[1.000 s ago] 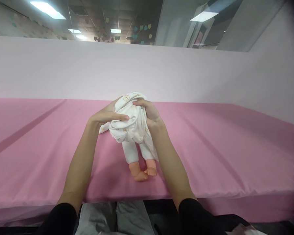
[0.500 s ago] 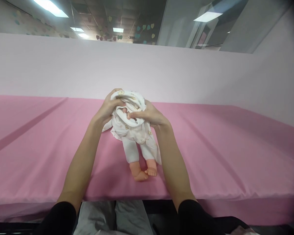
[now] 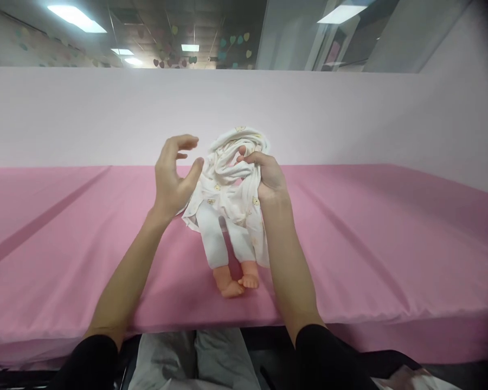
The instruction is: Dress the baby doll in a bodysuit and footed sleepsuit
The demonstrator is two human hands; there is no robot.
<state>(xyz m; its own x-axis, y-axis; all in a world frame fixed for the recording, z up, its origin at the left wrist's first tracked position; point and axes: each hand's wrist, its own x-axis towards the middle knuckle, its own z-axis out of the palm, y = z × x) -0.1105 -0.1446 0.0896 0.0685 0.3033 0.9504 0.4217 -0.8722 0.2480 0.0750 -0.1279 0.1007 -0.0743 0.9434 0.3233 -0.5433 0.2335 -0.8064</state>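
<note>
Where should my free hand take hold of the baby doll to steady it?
Probably the white-trousered legs, coming in from the left: the doll has its feet toward you, the bunched garment hides its top, the right hand grips that cloth, and the open left hand is on that side.

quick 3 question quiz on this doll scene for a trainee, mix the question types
1. True or false: the left hand grips the white garment.
2. Which hand holds the bunched garment over the doll's upper body? A left B right C both
3. Fill in: the doll's bare feet point toward the ____ edge of the pink table.

Key: 1 false, it is open beside it. 2 B, the right hand. 3 near.
</note>
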